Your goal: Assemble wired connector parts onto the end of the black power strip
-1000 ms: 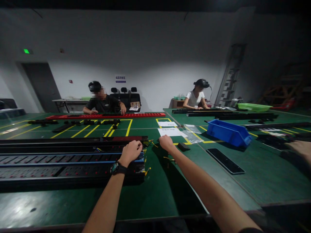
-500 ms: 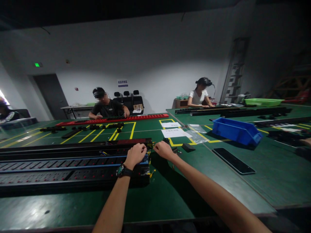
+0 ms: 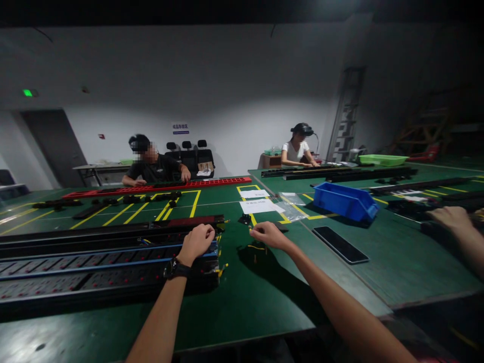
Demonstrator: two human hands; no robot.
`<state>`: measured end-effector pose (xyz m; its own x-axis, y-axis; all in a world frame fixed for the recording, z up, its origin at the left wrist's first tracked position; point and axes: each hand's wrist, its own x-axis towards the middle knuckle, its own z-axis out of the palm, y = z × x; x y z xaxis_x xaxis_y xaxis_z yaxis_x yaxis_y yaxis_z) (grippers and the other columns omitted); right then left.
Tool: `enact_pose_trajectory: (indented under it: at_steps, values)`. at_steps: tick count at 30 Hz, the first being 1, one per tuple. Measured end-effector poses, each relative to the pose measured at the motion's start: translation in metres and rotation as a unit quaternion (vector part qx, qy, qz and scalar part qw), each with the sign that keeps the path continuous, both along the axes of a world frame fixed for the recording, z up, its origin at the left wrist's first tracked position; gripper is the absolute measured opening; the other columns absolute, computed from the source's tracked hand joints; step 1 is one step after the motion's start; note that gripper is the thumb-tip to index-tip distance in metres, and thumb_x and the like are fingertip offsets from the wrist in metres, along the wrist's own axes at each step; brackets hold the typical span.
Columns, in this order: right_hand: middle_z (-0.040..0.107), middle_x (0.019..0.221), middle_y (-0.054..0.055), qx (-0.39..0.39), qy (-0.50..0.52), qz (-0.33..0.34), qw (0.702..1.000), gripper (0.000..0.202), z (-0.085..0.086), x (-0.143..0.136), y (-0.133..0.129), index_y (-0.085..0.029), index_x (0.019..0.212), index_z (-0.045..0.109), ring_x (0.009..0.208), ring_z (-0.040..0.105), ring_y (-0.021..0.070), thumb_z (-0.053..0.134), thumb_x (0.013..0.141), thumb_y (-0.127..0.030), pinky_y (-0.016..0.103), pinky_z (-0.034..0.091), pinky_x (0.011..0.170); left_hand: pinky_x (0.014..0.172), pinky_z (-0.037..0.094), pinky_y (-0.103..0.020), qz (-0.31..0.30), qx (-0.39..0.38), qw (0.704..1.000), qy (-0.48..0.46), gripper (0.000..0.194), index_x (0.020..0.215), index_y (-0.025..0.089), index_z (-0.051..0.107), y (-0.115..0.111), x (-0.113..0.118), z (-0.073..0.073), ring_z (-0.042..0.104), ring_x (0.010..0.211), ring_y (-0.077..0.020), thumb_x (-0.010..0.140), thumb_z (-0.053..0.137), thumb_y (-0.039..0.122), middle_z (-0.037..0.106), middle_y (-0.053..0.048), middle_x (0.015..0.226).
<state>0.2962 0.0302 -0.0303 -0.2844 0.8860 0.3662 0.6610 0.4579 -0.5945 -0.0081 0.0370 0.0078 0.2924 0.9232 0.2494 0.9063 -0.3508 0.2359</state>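
Long black power strips (image 3: pixel 75 277) with rows of sockets and red dots lie side by side on the left, two blue edges running along them. Over their right ends is my left hand (image 3: pixel 195 244), wearing a watch, its fingers curled closed; what they grip is hidden. Short yellow wires (image 3: pixel 223 270) stick out of the strip ends. Apart from the strips, to the right, my right hand (image 3: pixel 270 235) is pinched closed above the table. Something small and yellowish shows at its fingertips, too small to name. Below it is a thin yellow wire (image 3: pixel 256 247).
A blue bin (image 3: pixel 342 202) and a dark phone-like slab (image 3: pixel 339 245) are on the green table to the right. Paper sheets (image 3: pixel 260 205) lie ahead. Two people work across the table, one at a red rail (image 3: pixel 212 182). Another person's hand (image 3: pixel 451 218) reaches in at right.
My right hand has moved right, away from the strip ends. My left hand stays at the strips. The view has turned slightly right, and another person's hand shows more at the right edge.
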Motion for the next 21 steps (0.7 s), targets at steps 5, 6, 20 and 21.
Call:
enact_pose_trajectory:
  at_steps: [5, 6, 20, 21]
  values:
    - [0.059, 0.06, 0.001, -0.036, 0.005, -0.076, 0.996, 0.041, 0.002, 0.034, 0.01, -0.014, 0.069, 0.07, 0.057, 0.048, 0.0134, 0.05, 0.091, -0.043, 0.027, 0.028, 0.055, 0.078, 0.046, -0.028, -0.008, 0.007, 1.0, -0.002, 0.024, 0.099, 0.026, 0.069, 0.003, -0.002, -0.002, 0.067, 0.097, -0.0203, 0.099, 0.047, 0.037, 0.072, -0.004, 0.105]
    - [0.057, 0.059, 0.002, -0.033, -0.018, -0.101, 0.994, 0.041, 0.001, 0.039, 0.011, -0.014, 0.067, 0.069, 0.056, 0.047, 0.0135, 0.05, 0.09, -0.042, 0.028, 0.027, 0.055, 0.078, 0.047, -0.028, -0.009, 0.006, 1.0, -0.001, 0.024, 0.098, 0.026, 0.069, 0.003, -0.002, -0.002, 0.067, 0.097, -0.0203, 0.099, 0.047, 0.037, 0.071, -0.004, 0.105]
    - [0.073, 0.089, 0.019, -0.133, -0.215, -0.26, 0.932, 0.019, 0.001, 0.052, -0.007, -0.015, 0.083, 0.08, 0.083, 0.07, 0.0301, 0.064, 0.086, -0.026, 0.034, 0.042, 0.068, 0.083, 0.049, -0.03, -0.004, -0.011, 1.0, -0.005, 0.027, 0.101, 0.026, 0.07, -0.005, 0.001, 0.0, 0.067, 0.104, -0.0221, 0.098, 0.046, 0.038, 0.072, -0.006, 0.11]
    - [0.073, 0.089, 0.019, -0.137, -0.219, -0.26, 0.931, 0.02, 0.002, 0.05, -0.008, -0.015, 0.084, 0.08, 0.084, 0.07, 0.0299, 0.064, 0.087, -0.027, 0.033, 0.043, 0.068, 0.083, 0.049, -0.03, -0.004, -0.011, 1.0, -0.006, 0.027, 0.101, 0.026, 0.07, -0.005, 0.001, 0.0, 0.067, 0.104, -0.022, 0.098, 0.046, 0.038, 0.072, -0.005, 0.11]
